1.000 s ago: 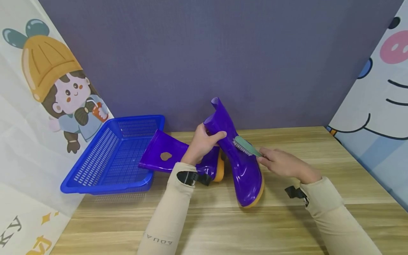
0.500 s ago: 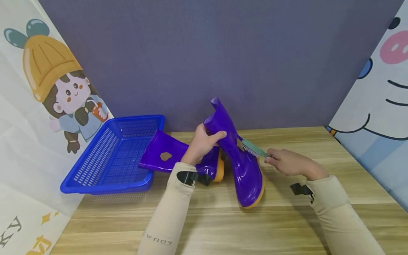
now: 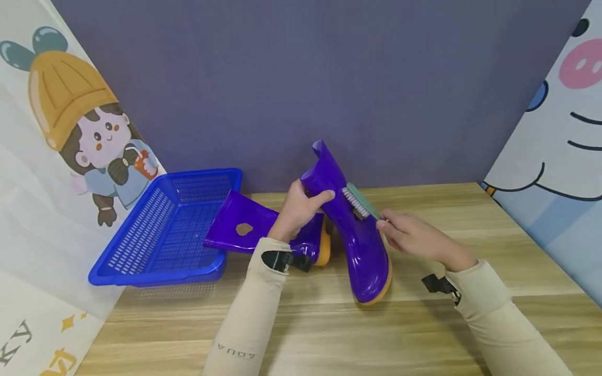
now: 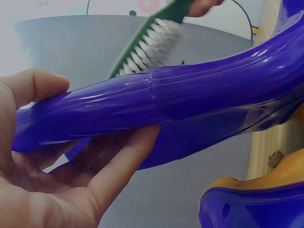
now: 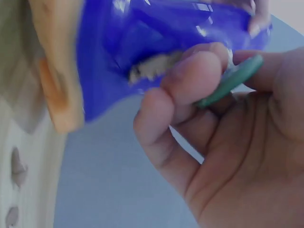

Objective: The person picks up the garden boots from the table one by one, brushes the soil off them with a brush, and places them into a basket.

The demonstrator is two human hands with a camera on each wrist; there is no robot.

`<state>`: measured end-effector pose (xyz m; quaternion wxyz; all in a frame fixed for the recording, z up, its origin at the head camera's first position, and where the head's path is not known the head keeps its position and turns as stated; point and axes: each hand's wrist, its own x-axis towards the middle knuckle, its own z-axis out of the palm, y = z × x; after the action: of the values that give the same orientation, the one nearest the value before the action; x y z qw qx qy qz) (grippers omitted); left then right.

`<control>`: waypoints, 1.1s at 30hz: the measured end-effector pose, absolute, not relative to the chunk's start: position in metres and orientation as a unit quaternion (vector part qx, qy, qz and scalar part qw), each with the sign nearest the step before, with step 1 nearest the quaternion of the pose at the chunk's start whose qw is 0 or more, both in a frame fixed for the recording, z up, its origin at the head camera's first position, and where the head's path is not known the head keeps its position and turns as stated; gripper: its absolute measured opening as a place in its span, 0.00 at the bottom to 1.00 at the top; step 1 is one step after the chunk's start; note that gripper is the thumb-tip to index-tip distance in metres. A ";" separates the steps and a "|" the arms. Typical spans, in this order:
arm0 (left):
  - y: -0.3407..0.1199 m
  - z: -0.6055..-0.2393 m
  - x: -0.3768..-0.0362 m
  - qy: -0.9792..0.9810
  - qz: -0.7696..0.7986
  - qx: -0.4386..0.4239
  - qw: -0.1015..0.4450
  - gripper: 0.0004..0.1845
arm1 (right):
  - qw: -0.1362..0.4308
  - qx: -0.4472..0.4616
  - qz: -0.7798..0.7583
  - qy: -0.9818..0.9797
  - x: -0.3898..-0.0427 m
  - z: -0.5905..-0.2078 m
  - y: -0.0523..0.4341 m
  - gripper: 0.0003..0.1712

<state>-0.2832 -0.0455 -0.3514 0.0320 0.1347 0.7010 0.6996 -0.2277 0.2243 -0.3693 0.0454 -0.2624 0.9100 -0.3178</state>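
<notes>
The left hand [image 3: 301, 209] grips the glossy purple rubber boot's [image 3: 357, 245] shaft, steadying it upright while the right hand [image 3: 414, 237] pinches a green-handled scrubbing brush [image 3: 359, 201], bristles against it.

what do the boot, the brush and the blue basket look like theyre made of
Boot: glossy purple rubber or soft plastic, by its bright highlights; its shaft looks slightly see-through in the left wrist view. The sole edge is matte orange-tan.
Brush: green handle, probably hard plastic; whitish bristles, likely nylon.
Basket: rigid blue moulded plastic, by its even slotted walls and floor.
</notes>
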 end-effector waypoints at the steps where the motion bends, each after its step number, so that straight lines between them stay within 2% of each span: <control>1: -0.045 -0.351 -0.283 0.701 0.699 0.137 0.032 0.19 | 0.036 -0.263 -0.302 0.916 -0.226 -0.371 0.222 0.15; 6: -0.043 -0.351 -0.284 0.700 0.697 0.152 0.037 0.22 | 0.003 -0.238 -0.209 0.949 -0.219 -0.380 0.216 0.13; 13: -0.045 -0.353 -0.284 0.711 0.688 0.143 0.036 0.23 | 0.000 -0.210 -0.150 0.966 -0.219 -0.392 0.217 0.20; 21: -0.046 -0.353 -0.284 0.721 0.678 0.144 0.027 0.23 | 0.040 -0.185 -0.140 0.972 -0.228 -0.396 0.223 0.14; 26: -0.045 -0.352 -0.284 0.712 0.687 0.144 0.027 0.23 | 0.037 -0.177 -0.135 0.974 -0.229 -0.389 0.232 0.14; 33: -0.043 -0.352 -0.284 0.703 0.694 0.150 0.030 0.22 | 0.005 -0.169 -0.166 0.971 -0.228 -0.379 0.241 0.19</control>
<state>-0.2835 -0.0431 -0.3516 0.0300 0.1496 0.7033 0.6943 -0.2282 0.2411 -0.3791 0.0051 -0.1694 0.9715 -0.1658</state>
